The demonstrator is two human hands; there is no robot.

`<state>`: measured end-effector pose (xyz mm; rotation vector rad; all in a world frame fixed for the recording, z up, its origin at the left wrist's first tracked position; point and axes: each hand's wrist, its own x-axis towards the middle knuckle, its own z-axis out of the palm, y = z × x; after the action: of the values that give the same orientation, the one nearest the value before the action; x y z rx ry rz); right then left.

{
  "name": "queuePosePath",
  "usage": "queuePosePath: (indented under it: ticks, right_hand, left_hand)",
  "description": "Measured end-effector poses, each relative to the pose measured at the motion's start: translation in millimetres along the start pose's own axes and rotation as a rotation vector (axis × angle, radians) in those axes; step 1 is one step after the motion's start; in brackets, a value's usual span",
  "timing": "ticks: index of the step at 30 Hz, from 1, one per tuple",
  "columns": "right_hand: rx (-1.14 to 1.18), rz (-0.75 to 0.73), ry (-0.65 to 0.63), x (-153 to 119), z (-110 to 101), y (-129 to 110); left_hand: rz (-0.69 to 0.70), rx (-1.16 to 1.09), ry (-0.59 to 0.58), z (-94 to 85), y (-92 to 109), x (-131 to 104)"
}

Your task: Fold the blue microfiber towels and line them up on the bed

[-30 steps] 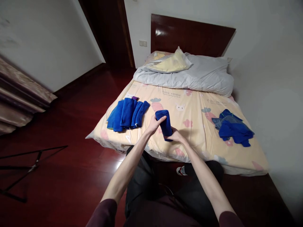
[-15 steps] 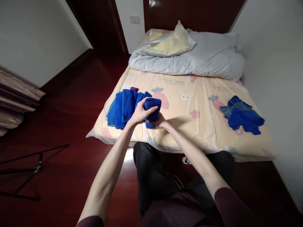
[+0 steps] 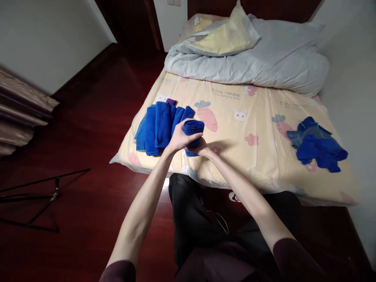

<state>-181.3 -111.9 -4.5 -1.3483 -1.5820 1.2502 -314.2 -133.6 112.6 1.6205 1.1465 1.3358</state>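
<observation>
A rolled blue towel (image 3: pixel 193 127) is held above the near edge of the bed, its spiral end facing up. My left hand (image 3: pixel 179 138) is wrapped round its left side, thumb across the front. From the lower right, my right hand (image 3: pixel 200 148) grips the same roll near its bottom; some of its fingers are hidden behind the cloth. Just left of my hands, several folded blue towels (image 3: pixel 157 127) lie side by side on the bed, with a small purple piece (image 3: pixel 171 101) behind them. A crumpled heap of blue cloths (image 3: pixel 319 147) rests at the right of the bed.
The bed (image 3: pixel 252 160) has a patterned cream sheet. A grey quilt (image 3: pixel 282 58) and a yellow pillow (image 3: pixel 225 39) are at its far end. A black metal stand (image 3: pixel 54 196) is on the floor at left, below a striped curtain (image 3: pixel 20 113).
The view has tilted down and shifted a little, so the bed appears nearer. Both hands still hold the rolled towel, with little change in their grip.
</observation>
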Motion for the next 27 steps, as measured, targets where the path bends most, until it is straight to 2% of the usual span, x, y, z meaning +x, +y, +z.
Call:
queuePosePath:
  ticks: [5,27]
  right_hand:
    - [-0.007,-0.037,-0.073,0.9,-4.7,1.3]
    - [-0.026,0.012,-0.077,-1.9,-6.9,-11.1]
  left_hand:
    - [0.007,-0.001,0.008,2.2,-1.8,2.2]
    - [-0.019,0.030,-0.031,1.8,1.0,5.5]
